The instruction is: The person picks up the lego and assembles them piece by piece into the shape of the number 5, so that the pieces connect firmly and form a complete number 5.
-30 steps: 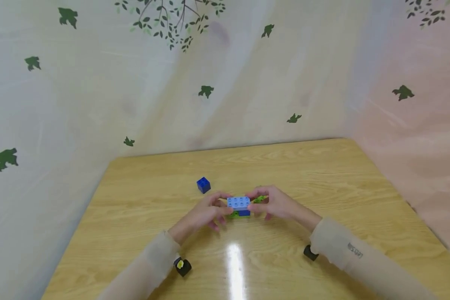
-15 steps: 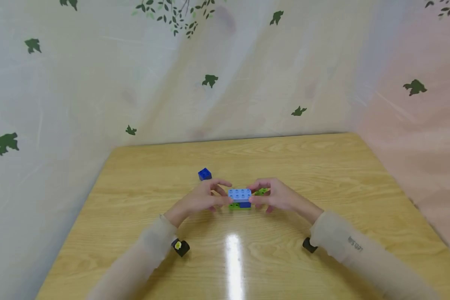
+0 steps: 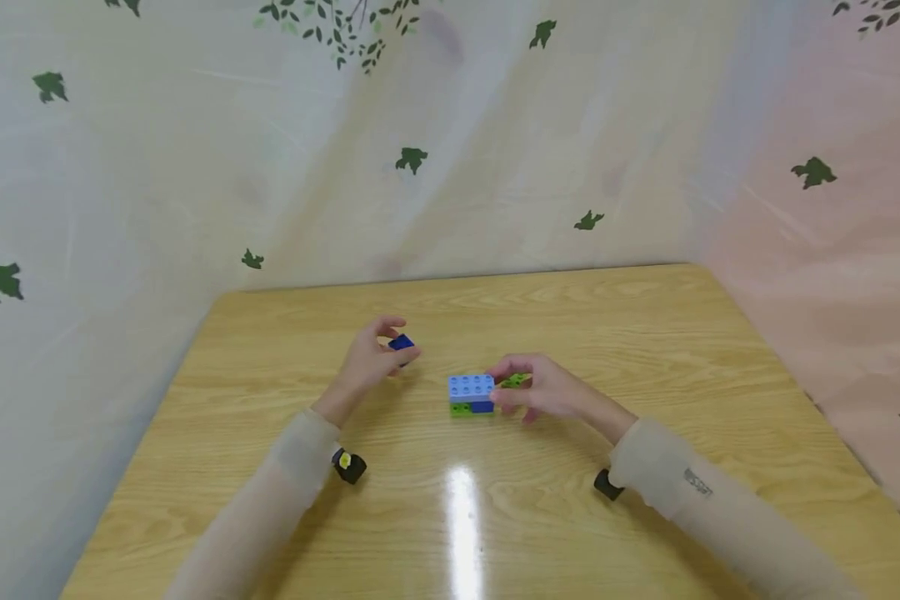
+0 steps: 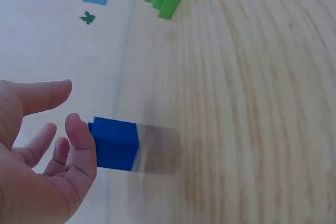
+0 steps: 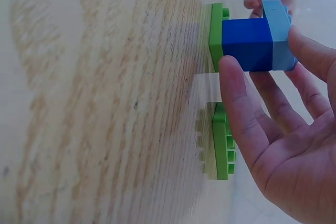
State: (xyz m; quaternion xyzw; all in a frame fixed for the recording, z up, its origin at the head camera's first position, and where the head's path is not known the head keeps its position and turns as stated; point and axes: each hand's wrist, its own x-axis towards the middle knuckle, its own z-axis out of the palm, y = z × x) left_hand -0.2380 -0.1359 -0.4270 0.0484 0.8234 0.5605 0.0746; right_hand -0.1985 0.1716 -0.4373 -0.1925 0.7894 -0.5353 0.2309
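In the head view my left hand is at a small dark blue brick on the table. The left wrist view has its fingers beside that brick, thumb apart from it. My right hand holds the right end of a stack with finger and thumb. On top of this stack is a long light blue brick. Beneath lie a dark blue brick and a green plate with studs. Another green studded piece lies beside the stack, partly behind my right hand in the head view.
The wooden table bears a bright light reflection near its front. A pale cloth backdrop with leaf prints rises behind it and along both sides. Black wrist devices are worn at both sleeves.
My left hand has left the left end of the stack and moved left and away to the small dark blue brick. My right hand has stayed at the stack.
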